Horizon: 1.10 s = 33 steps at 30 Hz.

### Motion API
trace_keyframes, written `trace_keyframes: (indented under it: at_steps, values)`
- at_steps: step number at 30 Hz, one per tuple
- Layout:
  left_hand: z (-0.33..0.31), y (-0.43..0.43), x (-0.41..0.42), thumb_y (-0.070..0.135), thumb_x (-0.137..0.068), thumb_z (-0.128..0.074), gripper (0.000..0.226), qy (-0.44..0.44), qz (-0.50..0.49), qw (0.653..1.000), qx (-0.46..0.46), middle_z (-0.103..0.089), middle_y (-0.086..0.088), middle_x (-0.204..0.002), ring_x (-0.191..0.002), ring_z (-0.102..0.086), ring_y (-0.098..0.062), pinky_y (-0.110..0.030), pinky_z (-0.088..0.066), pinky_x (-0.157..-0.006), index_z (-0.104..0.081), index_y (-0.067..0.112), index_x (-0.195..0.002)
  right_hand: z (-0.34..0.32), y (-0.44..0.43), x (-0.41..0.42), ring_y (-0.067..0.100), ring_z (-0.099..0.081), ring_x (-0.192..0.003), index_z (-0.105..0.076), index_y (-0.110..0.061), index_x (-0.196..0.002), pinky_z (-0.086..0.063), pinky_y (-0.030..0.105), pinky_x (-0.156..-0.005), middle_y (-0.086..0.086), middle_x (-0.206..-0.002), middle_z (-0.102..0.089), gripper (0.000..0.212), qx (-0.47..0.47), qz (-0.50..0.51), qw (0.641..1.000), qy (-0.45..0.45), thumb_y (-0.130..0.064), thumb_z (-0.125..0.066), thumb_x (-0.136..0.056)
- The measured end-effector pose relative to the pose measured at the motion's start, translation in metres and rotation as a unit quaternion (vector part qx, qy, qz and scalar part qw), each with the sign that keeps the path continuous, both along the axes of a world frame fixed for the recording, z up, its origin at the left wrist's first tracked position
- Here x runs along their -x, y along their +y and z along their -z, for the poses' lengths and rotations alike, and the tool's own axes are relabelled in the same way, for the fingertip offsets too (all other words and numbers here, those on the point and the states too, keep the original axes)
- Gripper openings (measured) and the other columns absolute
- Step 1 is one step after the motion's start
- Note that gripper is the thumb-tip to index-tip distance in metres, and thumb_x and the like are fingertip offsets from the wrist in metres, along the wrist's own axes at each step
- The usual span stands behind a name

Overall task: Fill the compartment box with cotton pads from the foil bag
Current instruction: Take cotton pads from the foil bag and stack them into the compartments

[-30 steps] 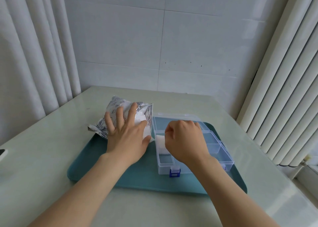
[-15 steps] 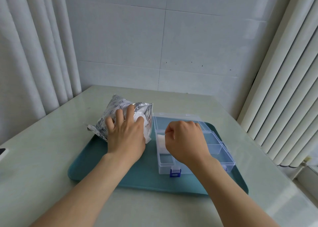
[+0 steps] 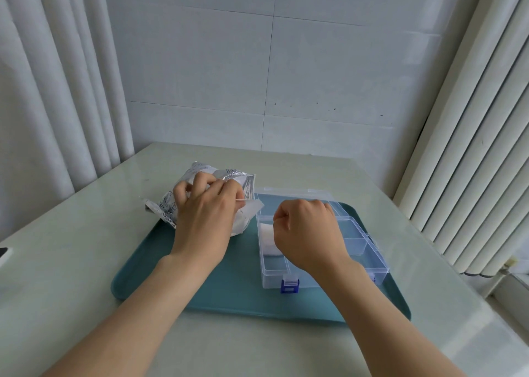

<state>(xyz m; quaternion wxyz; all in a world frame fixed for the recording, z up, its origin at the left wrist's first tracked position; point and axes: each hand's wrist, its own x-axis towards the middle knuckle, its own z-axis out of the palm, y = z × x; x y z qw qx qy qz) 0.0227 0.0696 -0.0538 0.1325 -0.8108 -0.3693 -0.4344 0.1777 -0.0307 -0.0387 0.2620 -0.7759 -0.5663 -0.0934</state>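
White cotton pad (image 3: 253, 205) is pinched by left hand (image 3: 204, 222) at crinkled foil bag (image 3: 169, 208); stacked pads (image 3: 267, 239) are seen in clear compartment box (image 3: 355, 233) beside fisted right hand (image 3: 307, 233).

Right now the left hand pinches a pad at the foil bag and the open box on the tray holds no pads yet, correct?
Not quite: the head view shows white pads already in a left compartment of the box. The left hand does pinch a pad at the foil bag, and the open box is on the tray.
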Motion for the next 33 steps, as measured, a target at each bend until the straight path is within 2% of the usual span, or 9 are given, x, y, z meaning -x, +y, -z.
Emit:
trace_keyframes:
  at_steps: [5, 9, 12, 14, 16, 20, 25, 30, 33]
  values:
    - [-0.002, 0.003, 0.004, 0.013, -0.087, -0.085, 0.023, -0.028, 0.095, 0.995, 0.000, -0.067, 0.008, -0.079, -0.082, -0.057, -0.027, -0.040, -0.042, -0.074, -0.063, 0.017, -0.089, 0.000, -0.001, 0.000, 0.023, -0.061, -0.065, -0.072, -0.018, -0.081, -0.053, 0.035, -0.081, -0.001, -0.069, -0.069, 0.026, -0.003, -0.002, 1.000, 0.001, -0.013, -0.047, -0.084]
    - [-0.006, 0.001, 0.004, 0.009, -0.093, -0.079, 0.013, -0.115, 0.162, 0.979, 0.034, -0.067, 0.004, -0.086, -0.080, -0.060, -0.022, -0.035, -0.049, -0.072, -0.066, 0.010, -0.094, -0.004, -0.003, 0.000, 0.021, -0.064, -0.076, -0.074, -0.020, -0.107, -0.050, 0.036, -0.090, -0.008, -0.076, -0.070, 0.026, -0.030, -0.014, 0.999, 0.022, -0.013, -0.056, -0.090]
    - [-0.012, -0.007, 0.003, 0.017, -0.098, -0.075, 0.009, -0.214, 0.191, 0.955, 0.079, -0.068, 0.011, -0.089, -0.082, -0.062, -0.006, -0.017, -0.047, -0.074, -0.068, 0.011, -0.098, -0.011, -0.006, 0.007, 0.011, -0.066, -0.079, -0.071, -0.021, -0.113, -0.055, 0.033, -0.081, -0.012, -0.076, -0.070, 0.022, -0.084, -0.038, 0.984, 0.151, -0.021, -0.060, -0.095]
    - [-0.014, -0.012, 0.002, 0.023, -0.098, -0.075, 0.011, -0.261, 0.185, 0.939, 0.124, -0.067, 0.018, -0.089, -0.085, -0.063, 0.003, -0.007, -0.043, -0.071, -0.068, 0.014, -0.101, -0.018, -0.008, 0.012, 0.007, -0.069, -0.078, -0.070, -0.023, -0.114, -0.058, 0.031, -0.076, -0.008, -0.077, -0.075, 0.023, -0.122, -0.064, 0.949, 0.284, -0.030, -0.062, -0.094]
    - [-0.013, -0.014, -0.001, 0.027, -0.098, -0.076, 0.013, -0.287, 0.183, 0.925, 0.167, -0.068, 0.020, -0.091, -0.088, -0.065, 0.004, -0.012, -0.048, -0.072, -0.068, 0.018, -0.102, -0.022, -0.008, 0.013, 0.006, -0.073, -0.082, -0.070, -0.026, -0.118, -0.060, 0.030, -0.076, -0.008, -0.087, -0.079, 0.031, -0.133, -0.094, 0.914, 0.371, -0.037, -0.063, -0.090]
    - [-0.009, -0.009, -0.003, 0.032, -0.098, -0.075, 0.013, -0.314, 0.196, 0.900, 0.232, -0.074, 0.011, -0.094, -0.089, -0.072, -0.014, -0.044, -0.060, -0.075, -0.067, 0.022, -0.102, -0.021, -0.007, 0.013, 0.004, -0.074, -0.091, -0.070, -0.026, -0.121, -0.061, 0.031, -0.082, -0.010, -0.097, -0.079, 0.031, -0.125, -0.116, 0.905, 0.389, -0.030, -0.072, -0.090]
    - [-0.010, -0.009, -0.003, 0.031, -0.097, -0.076, 0.011, -0.341, 0.211, 0.864, 0.304, -0.078, 0.007, -0.092, -0.082, -0.075, -0.019, -0.044, -0.061, -0.074, -0.069, 0.023, -0.100, -0.021, -0.010, 0.011, 0.017, -0.078, -0.078, -0.067, -0.018, -0.123, -0.059, 0.030, -0.073, 0.000, -0.084, -0.081, 0.030, -0.083, -0.157, 0.886, 0.429, -0.026, -0.077, -0.095]
    - [-0.014, -0.016, -0.006, 0.024, -0.101, -0.071, 0.014, -0.405, 0.254, 0.773, 0.417, -0.081, 0.001, -0.098, -0.089, -0.078, -0.023, -0.034, -0.063, -0.067, -0.071, 0.014, -0.111, -0.021, -0.012, 0.010, 0.019, -0.077, -0.070, -0.072, -0.015, -0.113, -0.050, 0.018, -0.061, 0.003, -0.081, -0.080, 0.018, -0.076, -0.162, 0.878, 0.443, -0.015, -0.076, -0.096]
    - [-0.015, -0.017, -0.006, 0.021, -0.102, -0.071, 0.017, -0.434, 0.260, 0.737, 0.448, -0.078, -0.005, -0.107, -0.094, -0.078, -0.024, -0.038, -0.066, -0.065, -0.070, 0.012, -0.116, -0.021, -0.010, 0.007, 0.015, -0.074, -0.066, -0.075, -0.016, -0.107, -0.050, 0.018, -0.059, 0.003, -0.079, -0.080, 0.012, -0.093, -0.152, 0.876, 0.449, -0.012, -0.075, -0.096]
